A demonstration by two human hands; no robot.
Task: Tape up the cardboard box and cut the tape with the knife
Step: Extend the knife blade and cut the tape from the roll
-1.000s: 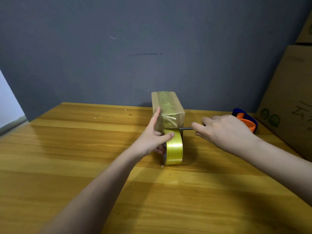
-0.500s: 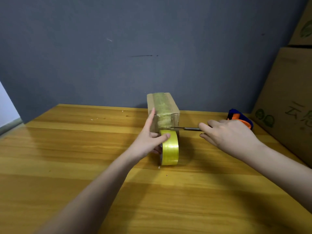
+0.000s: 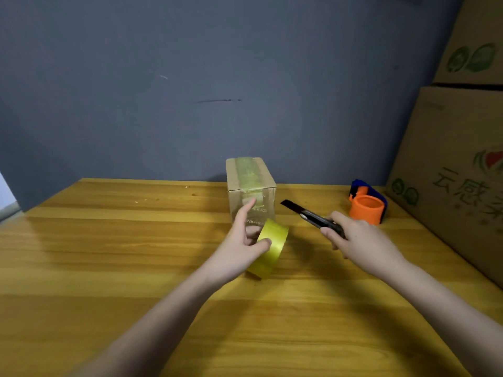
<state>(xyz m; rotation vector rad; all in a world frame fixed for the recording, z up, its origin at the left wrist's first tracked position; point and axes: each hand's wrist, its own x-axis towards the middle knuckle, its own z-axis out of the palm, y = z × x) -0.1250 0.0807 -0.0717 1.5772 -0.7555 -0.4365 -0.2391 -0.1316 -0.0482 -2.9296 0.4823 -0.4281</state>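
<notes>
Box taped, cut looks made

My left hand grips the yellow tape roll before the cardboard box on the counter; my right hand clasps the utility knife, blade clear (strip apparently severed).

The small brown cardboard box is showing a greenish glossy tape strip along its top. The shiny yellow tape roll is catching light. The black utility knife is displaying a dark blade. The golden wood-grain table is showing streaks. The orange-and-blue tape dispenser is standing out against the plain grey-blue wall.
</notes>
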